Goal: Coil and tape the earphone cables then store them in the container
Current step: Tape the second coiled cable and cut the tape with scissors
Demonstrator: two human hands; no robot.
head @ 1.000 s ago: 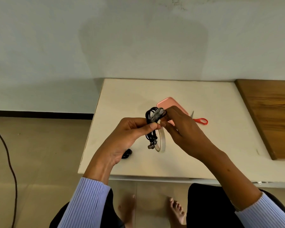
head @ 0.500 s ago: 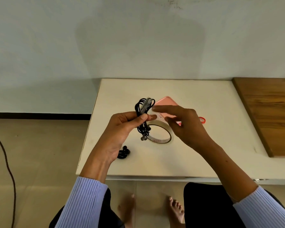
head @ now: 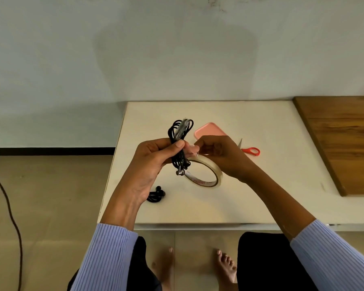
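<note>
Black earphone cable, coiled and partly taped, stands upright in the left hand, gripped mid-bundle so its top stays exposed. Right hand pinches the tape roll, likely for more tape. Pink container waits behind on the counter.

Plain domestic room, likely home. Low white table pushed against bare pale painted wall; beige tiled floor below table; dark skirting strip left of table; wooden board at table's right; bare feet under table's near edge.
</note>
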